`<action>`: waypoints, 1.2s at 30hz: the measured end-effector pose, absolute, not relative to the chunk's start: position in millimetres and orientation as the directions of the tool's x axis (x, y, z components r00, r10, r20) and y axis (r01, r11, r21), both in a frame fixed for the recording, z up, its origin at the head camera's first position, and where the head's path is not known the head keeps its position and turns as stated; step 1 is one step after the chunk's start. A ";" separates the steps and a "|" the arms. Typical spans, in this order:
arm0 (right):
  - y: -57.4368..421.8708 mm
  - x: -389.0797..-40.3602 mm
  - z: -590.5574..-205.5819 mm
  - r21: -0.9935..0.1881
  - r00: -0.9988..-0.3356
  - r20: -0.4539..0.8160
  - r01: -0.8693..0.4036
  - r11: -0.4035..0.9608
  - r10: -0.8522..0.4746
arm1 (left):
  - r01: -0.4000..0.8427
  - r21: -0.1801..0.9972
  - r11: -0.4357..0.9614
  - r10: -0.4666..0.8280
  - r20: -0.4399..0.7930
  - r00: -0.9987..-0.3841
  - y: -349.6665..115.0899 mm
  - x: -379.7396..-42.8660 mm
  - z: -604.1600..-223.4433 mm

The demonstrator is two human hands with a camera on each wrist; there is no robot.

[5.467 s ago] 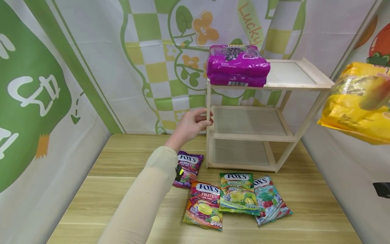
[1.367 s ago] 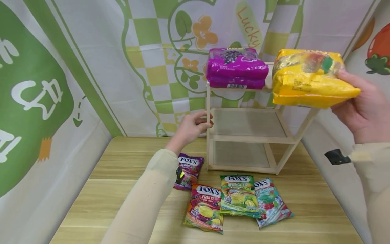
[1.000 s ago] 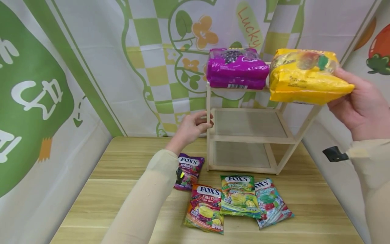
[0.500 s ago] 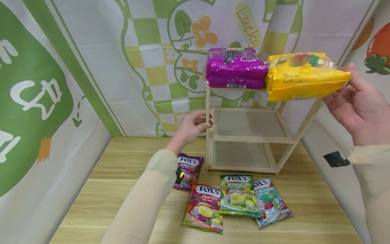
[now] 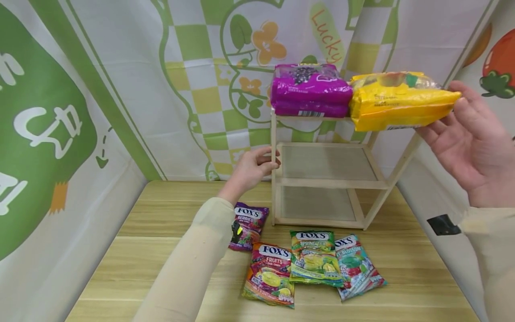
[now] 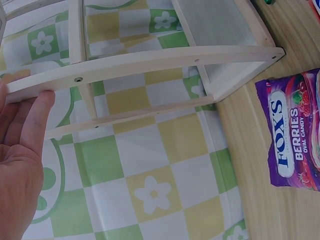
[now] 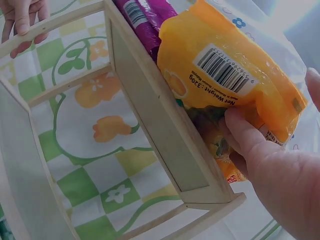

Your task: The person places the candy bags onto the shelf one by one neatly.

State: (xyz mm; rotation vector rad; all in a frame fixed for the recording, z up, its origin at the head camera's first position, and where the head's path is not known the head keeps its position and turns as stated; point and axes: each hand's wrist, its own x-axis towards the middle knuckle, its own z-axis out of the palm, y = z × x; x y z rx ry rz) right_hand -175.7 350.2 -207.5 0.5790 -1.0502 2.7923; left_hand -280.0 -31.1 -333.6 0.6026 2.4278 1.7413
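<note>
The right hand (image 5: 470,147) is holding the yellow bag (image 5: 402,105) by its nearest end, fingers beneath, thumb at the corner; well apart, the left hand (image 5: 250,167) is gripping an upright of the rack (image 5: 334,182). The bag is looking light, pliable and slick, probably suiting support from below. Left of the right hand, the rack's top is bearing the purple bag (image 5: 310,91), touching the yellow one.

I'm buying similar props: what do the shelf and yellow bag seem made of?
Shelf: probably wood with a matte finish, judging by its pale timber colour; its smooth grey panels could be board or plastic.
Yellow bag: likely thin plastic film, glossy, since it creases and catches highlights.
</note>
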 end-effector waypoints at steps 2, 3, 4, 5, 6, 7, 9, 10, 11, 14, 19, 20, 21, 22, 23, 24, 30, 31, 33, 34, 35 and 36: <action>348.5 -175.6 -208.0 -0.635 -0.902 0.429 -0.264 -0.726 -0.046 | 0.258 0.927 0.272 0.366 0.149 -0.919 -31.2 -280.0 -333.5; 348.0 -175.7 -208.4 -0.644 -0.898 0.438 -0.276 -0.714 -0.048 | 0.256 0.927 0.273 0.365 0.147 -0.919 -31.3 -280.0 -333.6; 347.5 -175.5 -208.7 -0.652 -0.897 0.439 -0.282 -0.704 -0.047 | 0.257 0.927 0.274 0.365 0.146 -0.919 -31.4 -280.1 -333.7; 347.2 -175.2 -208.8 -0.658 -0.899 0.436 -0.285 -0.697 -0.045 | 0.257 0.926 0.275 0.366 0.146 -0.919 -31.4 -280.2 -333.6; 346.9 -174.8 -208.8 -0.667 -0.901 0.433 -0.288 -0.688 -0.042 | 0.257 0.926 0.275 0.367 0.146 -0.919 -31.4 -280.2 -333.6; 346.2 -174.3 -209.0 -0.678 -0.900 0.433 -0.297 -0.673 -0.040 | 0.258 0.926 0.276 0.367 0.146 -0.919 -31.6 -280.3 -333.6; 345.3 -173.5 -209.2 -0.693 -0.903 0.429 -0.304 -0.653 -0.035 | 0.258 0.926 0.275 0.368 0.147 -0.918 -31.8 -280.4 -333.6; 344.8 -172.9 -209.2 -0.702 -0.905 0.425 -0.308 -0.642 -0.030 | 0.260 0.926 0.275 0.369 0.149 -0.918 -31.8 -280.5 -333.5; 344.4 -172.3 -209.2 -0.709 -0.906 0.422 -0.313 -0.632 -0.024 | 0.262 0.925 0.274 0.369 0.150 -0.917 -31.9 -280.5 -333.5; 342.8 -171.0 -209.6 -0.726 -0.912 0.410 -0.324 -0.606 -0.005 | 0.266 0.925 0.272 0.373 0.154 -0.915 -32.0 -280.7 -333.6; 336.7 -169.5 -210.2 -0.782 -0.917 0.397 -0.363 -0.507 0.042 | 0.270 0.922 0.277 0.374 0.156 -0.914 -31.9 -281.1 -334.0; 335.1 -169.3 -210.4 -0.795 -0.917 0.395 -0.371 -0.479 0.053 | 0.272 0.921 0.279 0.374 0.156 -0.914 -31.9 -281.1 -334.0; 333.4 -169.0 -210.7 -0.810 -0.917 0.392 -0.379 -0.448 0.066 | 0.271 0.921 0.281 0.373 0.156 -0.915 -31.9 -281.1 -334.1; 331.8 -168.6 -210.9 -0.821 -0.918 0.389 -0.384 -0.423 0.079 | 0.271 0.921 0.281 0.372 0.155 -0.915 -31.9 -281.1 -334.2; 330.4 -168.8 -210.9 -0.830 -0.918 0.386 -0.388 -0.400 0.091 | 0.270 0.921 0.282 0.372 0.155 -0.915 -31.8 -281.0 -334.3; 329.3 -168.7 -211.1 -0.840 -0.918 0.382 -0.391 -0.375 0.102 | 0.270 0.920 0.283 0.372 0.154 -0.915 -31.7 -281.1 -334.4; 324.7 -166.9 -211.3 -0.864 -0.904 0.394 -0.425 -0.271 0.163 | 0.268 0.921 0.282 0.374 0.152 -0.915 -31.2 -280.5 -334.2; 323.8 -166.6 -211.2 -0.867 -0.900 0.398 -0.432 -0.249 0.176 | 0.268 0.921 0.282 0.373 0.152 -0.915 -31.3 -280.3 -334.1; 322.3 -165.8 -211.1 -0.873 -0.890 0.407 -0.445 -0.200 0.204 | 0.267 0.922 0.279 0.372 0.153 -0.915 -31.1 -280.6 -334.2; 321.5 -165.5 -210.7 -0.876 -0.885 0.412 -0.450 -0.172 0.218 | 0.266 0.923 0.277 0.372 0.152 -0.916 -31.0 -280.6 -334.2; 320.8 -165.3 -210.3 -0.880 -0.880 0.415 -0.452 -0.143 0.231 | 0.264 0.924 0.275 0.372 0.151 -0.916 -31.1 -280.7 -334.2; 320.2 -164.9 -210.0 -0.885 -0.875 0.417 -0.452 -0.108 0.245 | 0.262 0.926 0.274 0.372 0.149 -0.916 -31.1 -280.8 -334.2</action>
